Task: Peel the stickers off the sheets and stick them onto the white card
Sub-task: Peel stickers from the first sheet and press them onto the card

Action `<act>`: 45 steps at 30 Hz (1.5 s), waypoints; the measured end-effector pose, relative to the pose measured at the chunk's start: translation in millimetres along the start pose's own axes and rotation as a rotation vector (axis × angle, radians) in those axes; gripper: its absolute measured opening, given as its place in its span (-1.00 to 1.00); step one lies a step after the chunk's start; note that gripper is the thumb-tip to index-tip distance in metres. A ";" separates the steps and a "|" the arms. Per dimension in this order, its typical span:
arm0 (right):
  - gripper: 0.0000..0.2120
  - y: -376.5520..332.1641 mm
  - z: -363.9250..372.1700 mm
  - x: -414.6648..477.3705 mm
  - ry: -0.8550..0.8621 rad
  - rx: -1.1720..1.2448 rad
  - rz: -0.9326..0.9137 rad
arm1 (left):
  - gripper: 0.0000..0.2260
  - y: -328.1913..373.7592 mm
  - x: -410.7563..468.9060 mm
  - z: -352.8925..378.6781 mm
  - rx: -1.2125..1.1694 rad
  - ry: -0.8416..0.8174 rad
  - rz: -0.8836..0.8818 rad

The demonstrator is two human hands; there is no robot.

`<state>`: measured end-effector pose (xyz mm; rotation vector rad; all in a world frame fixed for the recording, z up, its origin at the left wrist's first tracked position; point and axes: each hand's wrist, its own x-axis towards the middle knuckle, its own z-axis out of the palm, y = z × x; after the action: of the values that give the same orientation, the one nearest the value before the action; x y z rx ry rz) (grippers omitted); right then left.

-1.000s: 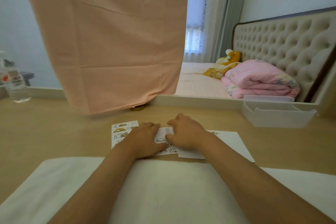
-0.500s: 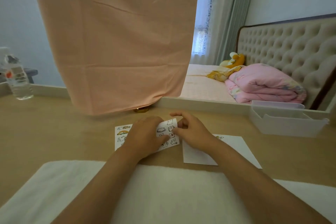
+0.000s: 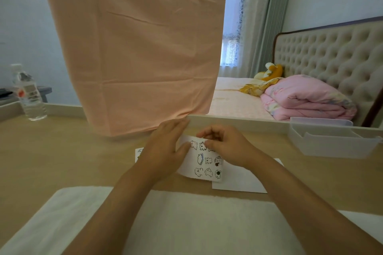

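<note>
A small sticker sheet (image 3: 204,163) printed with black-outlined animal figures is lifted off the wooden desk, tilted toward me. My left hand (image 3: 165,151) holds its left edge, thumb on the front. My right hand (image 3: 223,147) pinches at the sheet's top right corner with curled fingers. The white card (image 3: 240,180) lies flat on the desk under and right of the sheet, partly covered by my right wrist. A second sticker sheet (image 3: 139,152) peeks out from behind my left hand.
A white cloth (image 3: 186,223) covers the near desk edge. A clear plastic tray (image 3: 331,143) stands at the right, a water bottle (image 3: 29,95) at the far left. A peach curtain (image 3: 134,47) hangs down to the desk behind my hands.
Both hands have raised the animal sticker sheet from the desk and tilted it up. My right hand shifted from its lower edge to its top right corner.
</note>
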<state>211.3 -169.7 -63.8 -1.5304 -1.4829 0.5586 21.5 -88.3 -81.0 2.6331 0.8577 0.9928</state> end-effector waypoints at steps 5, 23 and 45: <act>-0.72 -1.7 -2.5 -0.7 0.026 -0.210 -0.050 | -0.76 2.5 -0.2 -1.8 -0.065 -0.053 -0.059; -0.83 13.0 30.6 -0.1 0.362 -0.358 -0.273 | -0.89 14.0 -0.7 12.9 -0.822 0.010 -0.522; -0.86 13.8 22.9 2.2 0.284 -0.325 -0.165 | -0.89 14.0 -0.9 19.2 -0.829 -0.029 -0.519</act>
<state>200.3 -159.3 -86.0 -1.6328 -1.5078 -0.0014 39.9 -99.9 -90.7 1.6196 0.8184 0.8947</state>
